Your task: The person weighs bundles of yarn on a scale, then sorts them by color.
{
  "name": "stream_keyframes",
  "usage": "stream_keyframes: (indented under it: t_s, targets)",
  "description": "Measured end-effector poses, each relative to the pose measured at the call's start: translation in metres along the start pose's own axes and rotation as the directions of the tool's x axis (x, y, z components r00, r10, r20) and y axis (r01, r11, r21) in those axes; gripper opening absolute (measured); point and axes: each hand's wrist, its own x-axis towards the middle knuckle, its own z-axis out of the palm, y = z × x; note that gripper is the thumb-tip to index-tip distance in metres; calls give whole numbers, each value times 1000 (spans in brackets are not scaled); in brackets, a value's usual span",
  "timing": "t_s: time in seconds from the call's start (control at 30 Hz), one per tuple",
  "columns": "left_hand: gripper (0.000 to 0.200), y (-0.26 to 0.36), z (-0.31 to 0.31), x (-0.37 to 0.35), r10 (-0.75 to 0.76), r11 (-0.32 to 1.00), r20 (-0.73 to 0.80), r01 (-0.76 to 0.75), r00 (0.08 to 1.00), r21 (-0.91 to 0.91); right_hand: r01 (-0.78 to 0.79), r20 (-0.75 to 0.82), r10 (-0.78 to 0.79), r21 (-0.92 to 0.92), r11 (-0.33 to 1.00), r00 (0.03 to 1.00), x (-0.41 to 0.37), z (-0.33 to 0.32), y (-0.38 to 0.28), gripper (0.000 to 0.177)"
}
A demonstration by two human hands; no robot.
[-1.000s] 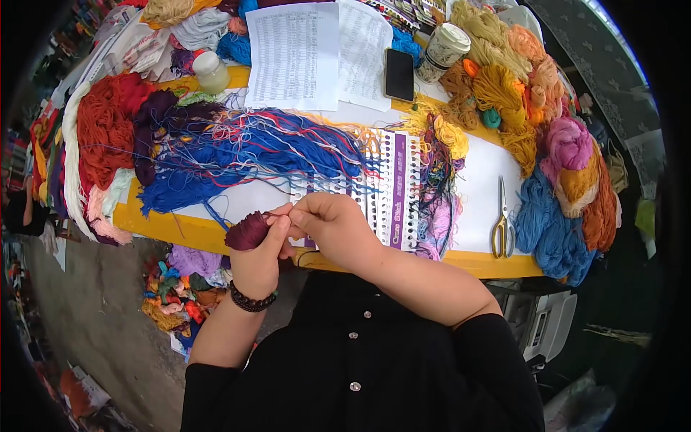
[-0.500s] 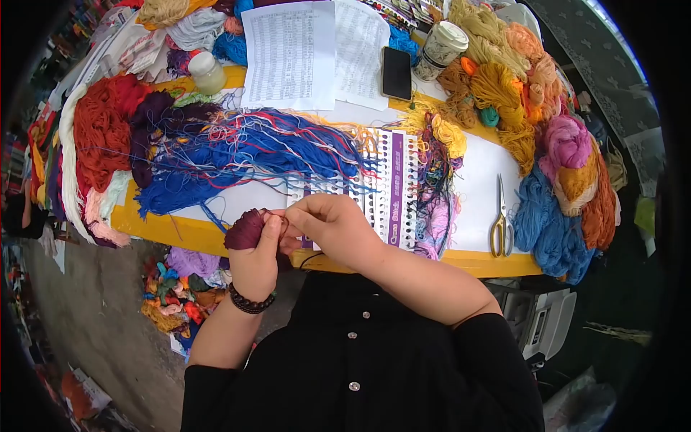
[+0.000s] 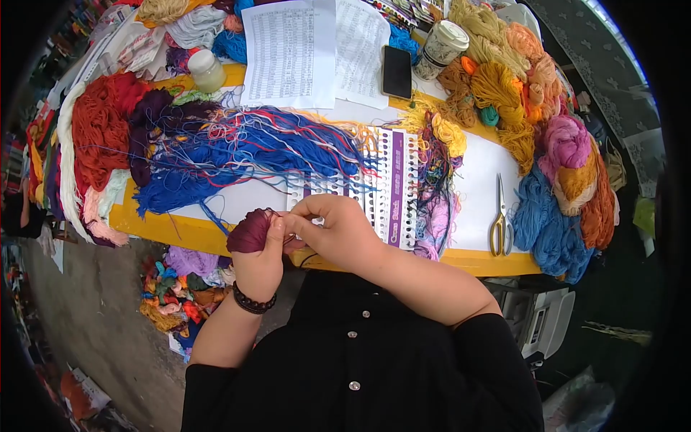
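Note:
A bundle of maroon thread (image 3: pixel 248 232) is gripped in my left hand (image 3: pixel 263 252), above the table's front edge. My right hand (image 3: pixel 327 227) meets it from the right, its thumb and forefinger pinched at the bundle's edge on what looks like a strand. The exact pinch point is partly hidden by the fingers. Just beyond both hands lie white punched thread cards (image 3: pixel 396 191) with purple bands. Long blue thread (image 3: pixel 252 155), mixed with red and white strands, spreads over the cards' left part.
Gold-handled scissors (image 3: pixel 498 230) lie to the right, beside blue skeins (image 3: pixel 547 223). Farther back are a phone (image 3: pixel 396 72), a paper cup (image 3: pixel 441 49), printed sheets (image 3: pixel 288 57) and a small jar (image 3: pixel 206 72). Rust-red skeins (image 3: pixel 104 129) pile at the left; more thread (image 3: pixel 180 295) sits below the table.
My left hand and the maroon bundle have shifted slightly right and turned a little. My right hand stays pinched close beside it. The things on the table look unchanged.

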Motion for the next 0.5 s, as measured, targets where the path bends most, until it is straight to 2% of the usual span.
stream_keyframes:
  t_s: [0.03, 0.17, 0.23, 0.27, 0.3, 0.33, 0.37, 0.43, 0.47, 0.5]
  targets:
    - [21, 0, 0, 0, -1, 1000, 0, 1, 1000, 0, 44, -18, -46, -118, 992, 999, 0, 0, 2, 17]
    - [21, 0, -1, -2, -36, 999, -4, 36, 999, -11, 14, 6, -14, -40, 999, 1000, 0, 3, 4, 16]
    - [22, -1, 0, -2, -31, 999, -11, 31, 999, -11, -103, 44, 94, 283, 954, 995, -3, 4, 2, 16]
    - [23, -2, 2, -2, -63, 992, -31, 59, 998, -111, -102, 45, 94, 281, 954, 995, -1, 6, 9, 16]
    - [24, -2, 2, -2, -95, 974, -48, 83, 994, -210, -70, 30, 64, 400, 914, 998, 3, 9, 20, 15]
    - [24, -2, 1, -2, -94, 974, -48, 82, 994, -211, -37, 11, 36, 513, 857, 999, 5, 10, 22, 15]
    - [24, -1, -1, -2, -151, 960, -37, 138, 988, -245, -36, 10, 36, 512, 858, 999, 5, 9, 22, 15]
    - [24, 0, -5, -1, -209, 941, -24, 194, 978, -279, -95, 71, 64, 647, 757, 995, 1, 0, 15, 14]
    - [22, 1, -9, -1, -254, 896, -19, 228, 967, -381, -95, 70, 65, 647, 757, 995, -1, -10, 10, 14]
    - [20, 0, -13, 0, -297, 839, -8, 257, 955, -479, -130, 109, 72, 799, 586, 991, -5, -26, 4, 14]
